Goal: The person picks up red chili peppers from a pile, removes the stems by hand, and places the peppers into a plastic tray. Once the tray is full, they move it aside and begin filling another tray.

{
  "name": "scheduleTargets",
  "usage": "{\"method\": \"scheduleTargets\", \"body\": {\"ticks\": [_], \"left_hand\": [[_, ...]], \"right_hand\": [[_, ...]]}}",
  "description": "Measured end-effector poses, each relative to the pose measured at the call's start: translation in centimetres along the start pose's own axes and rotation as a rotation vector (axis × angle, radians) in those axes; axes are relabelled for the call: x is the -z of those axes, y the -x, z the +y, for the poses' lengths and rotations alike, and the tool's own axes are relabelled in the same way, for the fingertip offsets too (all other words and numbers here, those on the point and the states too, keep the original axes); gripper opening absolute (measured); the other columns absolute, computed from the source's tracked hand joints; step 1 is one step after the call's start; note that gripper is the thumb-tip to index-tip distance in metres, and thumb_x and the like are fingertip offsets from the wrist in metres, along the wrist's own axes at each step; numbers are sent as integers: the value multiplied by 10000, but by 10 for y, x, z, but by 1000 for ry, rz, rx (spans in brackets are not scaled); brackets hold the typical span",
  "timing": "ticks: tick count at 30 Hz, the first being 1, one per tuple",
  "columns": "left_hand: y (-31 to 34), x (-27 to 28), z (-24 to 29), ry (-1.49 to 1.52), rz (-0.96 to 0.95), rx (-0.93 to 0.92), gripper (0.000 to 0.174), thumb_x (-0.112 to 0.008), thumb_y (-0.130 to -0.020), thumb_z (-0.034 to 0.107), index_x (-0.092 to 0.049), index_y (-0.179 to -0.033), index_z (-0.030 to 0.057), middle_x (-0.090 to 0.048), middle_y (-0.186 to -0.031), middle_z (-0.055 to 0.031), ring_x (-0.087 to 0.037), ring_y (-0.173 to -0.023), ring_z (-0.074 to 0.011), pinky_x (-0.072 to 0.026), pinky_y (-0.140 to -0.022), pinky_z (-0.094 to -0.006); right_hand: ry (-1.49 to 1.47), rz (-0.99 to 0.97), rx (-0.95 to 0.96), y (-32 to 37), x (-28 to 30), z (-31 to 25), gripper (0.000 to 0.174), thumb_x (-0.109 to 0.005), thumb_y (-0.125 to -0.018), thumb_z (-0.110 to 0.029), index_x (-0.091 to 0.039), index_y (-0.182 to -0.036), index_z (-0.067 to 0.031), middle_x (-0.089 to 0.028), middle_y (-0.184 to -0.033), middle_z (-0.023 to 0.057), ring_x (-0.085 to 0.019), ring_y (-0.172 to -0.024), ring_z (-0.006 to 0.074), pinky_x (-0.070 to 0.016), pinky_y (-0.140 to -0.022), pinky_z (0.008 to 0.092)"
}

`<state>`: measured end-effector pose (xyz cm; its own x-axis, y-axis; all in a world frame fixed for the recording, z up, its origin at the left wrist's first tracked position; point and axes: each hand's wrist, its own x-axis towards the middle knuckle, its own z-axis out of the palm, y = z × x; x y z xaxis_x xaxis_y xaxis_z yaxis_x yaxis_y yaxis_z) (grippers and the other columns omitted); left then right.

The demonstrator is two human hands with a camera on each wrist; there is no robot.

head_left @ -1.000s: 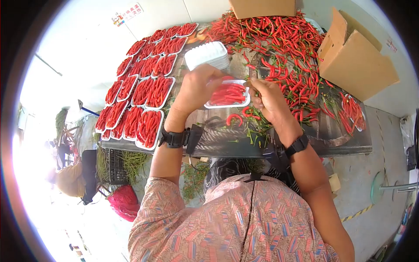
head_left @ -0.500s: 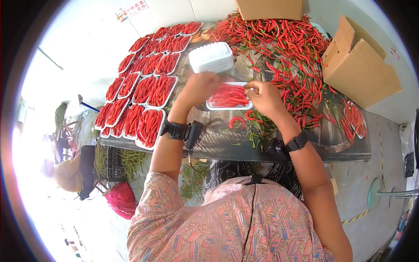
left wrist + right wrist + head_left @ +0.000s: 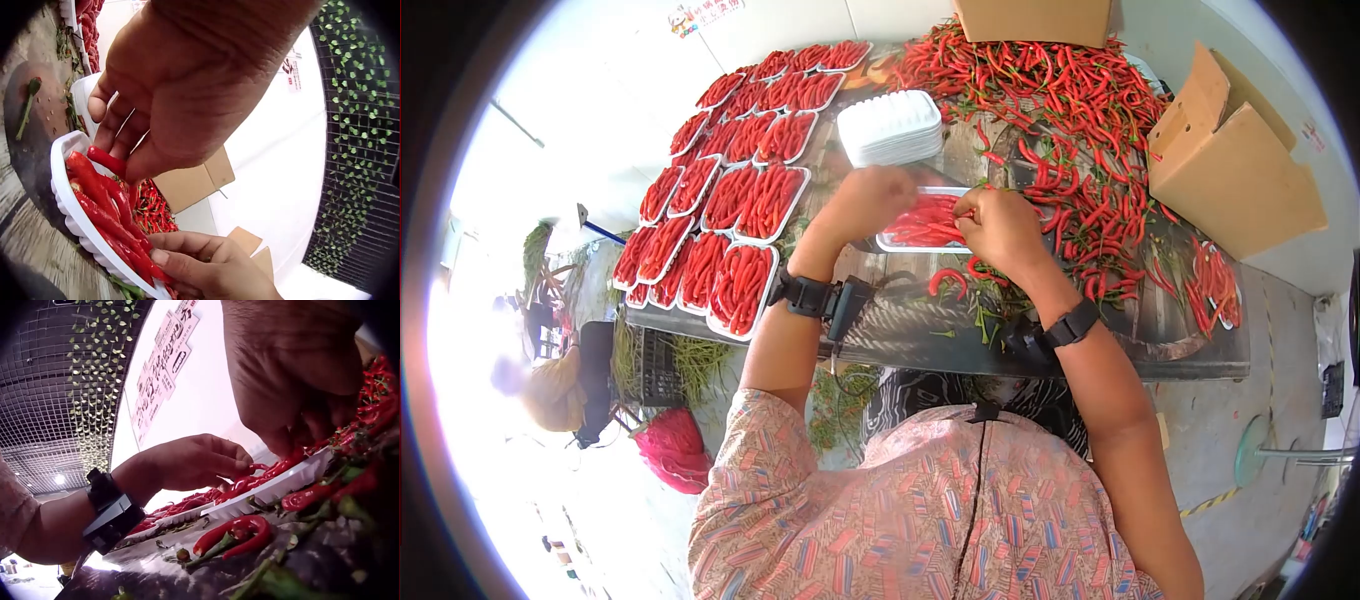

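A white foam tray (image 3: 87, 234) filled with red chili peppers (image 3: 925, 222) lies on the table in front of me. My left hand (image 3: 862, 205) is over the tray's left end. In the left wrist view it pinches one red chili (image 3: 105, 159) between thumb and fingers, just above the others. At the opposite end my right hand (image 3: 1005, 235) has its thumb and fingertips on the chilies, pinching the end of one, as the left wrist view shows. A stack of white foam trays (image 3: 890, 125) stands right behind the filled one.
Rows of chili-filled trays (image 3: 740, 290) cover the table's left side. A heap of loose chilies (image 3: 1050, 90) spreads over the back and right, beside an open cardboard box (image 3: 1235, 150). A curved chili (image 3: 948, 282) and green stems (image 3: 985, 325) lie near the front edge.
My right hand has shifted slightly left, further over the tray's right end. The left hand has moved from above the tray's left part down close over its left end. The view has shifted slightly.
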<state>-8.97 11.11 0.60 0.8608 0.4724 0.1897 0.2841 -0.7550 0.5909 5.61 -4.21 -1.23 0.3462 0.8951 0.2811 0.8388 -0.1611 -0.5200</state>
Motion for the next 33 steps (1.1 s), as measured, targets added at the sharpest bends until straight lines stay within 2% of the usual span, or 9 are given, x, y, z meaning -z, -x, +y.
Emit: {"method": "scheduleTargets", "body": {"ticks": [5,9,14,17,24,26,30,32,33], "left_hand": [[0,-1,0,-38,-23,-119,113,-645,-791,97,-649,-856,5,-644,-749,-93,-608,-699,-173,-483,-673,-312],[1,0,1,-20,-47,-56,101,-644,-788,84,-653,-854,7,-649,-772,-102,-623,-725,-189,-487,-685,-322],[-3,1,-2,-50,-51,-191,88,-641,-762,49,-658,-837,8,-650,-776,-103,-630,-732,-200,-491,-691,-326],[-4,2,3,-27,-97,-121,81,-635,-751,39,-663,-822,11,-653,-783,-104,-635,-740,-206,-491,-695,-328],[-6,3,6,-110,-137,-147,87,-621,-755,36,-673,-823,18,-650,-789,-106,-637,-756,-216,-491,-714,-324],[-7,-1,0,-40,-70,-244,115,-599,-754,129,-672,-792,49,-652,-823,-133,-618,-725,-306,-490,-670,-379],[-4,5,6,-56,-89,-237,119,-600,-748,126,-673,-800,47,-654,-842,-136,-618,-724,-306,-491,-665,-375],[-3,7,6,-18,-150,-163,132,-629,-747,29,-670,-872,17,-651,-821,-110,-630,-768,-217,-489,-722,-325],[-2,8,7,-17,-149,-163,132,-629,-747,29,-670,-872,17,-651,-821,-110,-630,-768,-217,-489,-722,-325]], "right_hand": [[-58,71,43,2,-4,2,141,-646,-758,-132,-696,-865,-54,-658,-708,145,-654,-671,281,-503,-636,380],[-98,69,47,3,-6,5,132,-648,-761,-124,-695,-863,-55,-654,-693,145,-648,-643,278,-497,-617,377],[-109,75,52,4,-7,6,126,-653,-763,-121,-694,-861,-53,-647,-672,143,-643,-627,279,-493,-603,379],[-117,98,80,4,-8,8,126,-652,-766,-125,-693,-858,-51,-641,-657,140,-640,-619,278,-490,-599,381],[-135,98,74,5,-8,7,123,-649,-770,-125,-692,-856,-49,-627,-636,142,-628,-596,275,-479,-584,380],[-122,82,60,4,-7,7,122,-650,-770,-125,-691,-856,-48,-624,-633,144,-626,-592,274,-476,-580,378],[-141,96,71,5,-8,8,122,-650,-771,-122,-690,-855,-44,-614,-624,151,-617,-575,274,-467,-570,379],[-138,87,64,5,-9,8,122,-650,-771,-122,-688,-855,-42,-612,-623,153,-614,-571,275,-465,-569,380],[-147,110,82,4,-11,9,124,-651,-768,-120,-687,-855,-39,-612,-622,152,-610,-568,278,-463,-567,383]]}}
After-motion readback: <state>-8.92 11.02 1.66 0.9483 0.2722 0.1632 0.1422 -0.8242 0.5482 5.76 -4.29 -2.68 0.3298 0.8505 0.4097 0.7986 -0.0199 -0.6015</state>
